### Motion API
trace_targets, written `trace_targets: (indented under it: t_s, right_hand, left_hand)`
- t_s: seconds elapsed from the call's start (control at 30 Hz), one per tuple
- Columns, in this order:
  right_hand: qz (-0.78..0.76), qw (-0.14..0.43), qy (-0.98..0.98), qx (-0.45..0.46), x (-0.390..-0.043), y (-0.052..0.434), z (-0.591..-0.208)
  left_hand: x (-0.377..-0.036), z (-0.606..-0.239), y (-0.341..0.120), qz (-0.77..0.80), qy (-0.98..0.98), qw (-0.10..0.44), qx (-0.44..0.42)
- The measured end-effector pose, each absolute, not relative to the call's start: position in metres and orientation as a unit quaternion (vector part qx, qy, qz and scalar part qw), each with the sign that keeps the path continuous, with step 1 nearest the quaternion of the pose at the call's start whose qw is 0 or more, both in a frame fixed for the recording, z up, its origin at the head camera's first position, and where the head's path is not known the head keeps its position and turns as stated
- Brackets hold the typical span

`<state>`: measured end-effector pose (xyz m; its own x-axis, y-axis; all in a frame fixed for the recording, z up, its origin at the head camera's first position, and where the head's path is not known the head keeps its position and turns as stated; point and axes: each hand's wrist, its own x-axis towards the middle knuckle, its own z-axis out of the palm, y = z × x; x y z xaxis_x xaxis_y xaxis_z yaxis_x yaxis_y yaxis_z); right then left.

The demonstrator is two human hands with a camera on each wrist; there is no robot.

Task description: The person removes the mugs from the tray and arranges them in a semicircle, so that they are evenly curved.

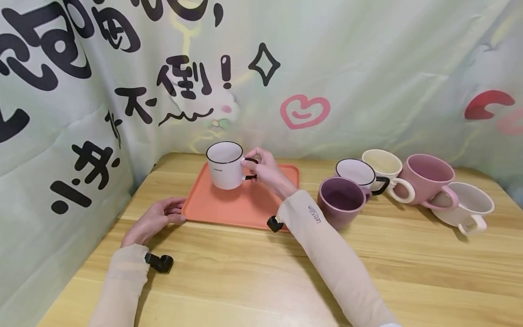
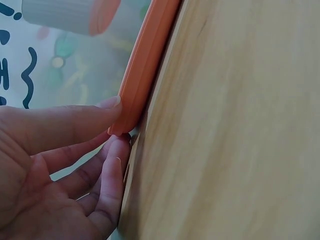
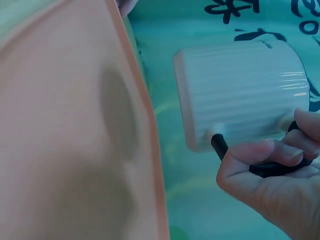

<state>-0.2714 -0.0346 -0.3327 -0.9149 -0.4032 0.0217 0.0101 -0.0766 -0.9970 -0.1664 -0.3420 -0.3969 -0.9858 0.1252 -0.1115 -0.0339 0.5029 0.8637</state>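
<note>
My right hand (image 1: 267, 170) grips the black handle of a white ribbed mug (image 1: 225, 170) with a black rim. In the right wrist view the mug (image 3: 245, 95) is upright and off the orange tray (image 3: 65, 130), its shadow on the tray's surface. The fingers (image 3: 285, 152) curl round the handle. At the front left corner of the tray (image 1: 220, 213), my left hand (image 1: 157, 218) pinches the rim. The left wrist view has the thumb (image 2: 75, 125) against the tray's side and the fingertips curled at its corner.
On the table's right stand several mugs: a purple one (image 1: 341, 200), a white one with black rim (image 1: 355, 171), a cream one (image 1: 382, 163), a pink one (image 1: 429, 177) and a whitish one (image 1: 470, 202). A printed curtain (image 1: 367, 81) hangs behind the wooden table (image 1: 229, 281).
</note>
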Motion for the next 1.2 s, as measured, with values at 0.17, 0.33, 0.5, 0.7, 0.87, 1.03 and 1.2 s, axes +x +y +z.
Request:
trace_targets:
  t_s: [0.17,0.33,0.5,0.7,0.87,1.03,1.2]
  right_hand:
    - [-0.715,0.124,0.668,-0.162,-0.260,-0.025,-0.328]
    - [-0.715,0.107,0.671,-0.167,-0.252,-0.017,-0.326]
    - [-0.721,0.088,0.667,-0.165,-0.249,-0.010,-0.322]
    - [-0.727,0.073,0.665,-0.154,-0.247,-0.002,-0.313]
    - [-0.725,0.060,0.670,-0.145,-0.246,0.008,-0.304]
    - [-0.720,0.053,0.676,-0.144,-0.243,0.019,-0.299]
    - [-0.712,0.040,0.686,-0.144,-0.241,0.029,-0.295]
  left_hand:
    - [-0.166,-0.398,-0.341,0.503,0.860,0.075,0.034]
    - [-0.166,-0.400,-0.340,0.502,0.861,0.073,0.041]
    - [-0.166,-0.401,-0.340,0.497,0.864,0.071,0.044]
    - [-0.165,-0.399,-0.341,0.497,0.864,0.067,0.048]
    - [-0.165,-0.396,-0.341,0.493,0.866,0.067,0.047]
    - [-0.165,-0.397,-0.341,0.502,0.861,0.069,0.034]
    - [-0.163,-0.397,-0.340,0.504,0.860,0.070,0.039]
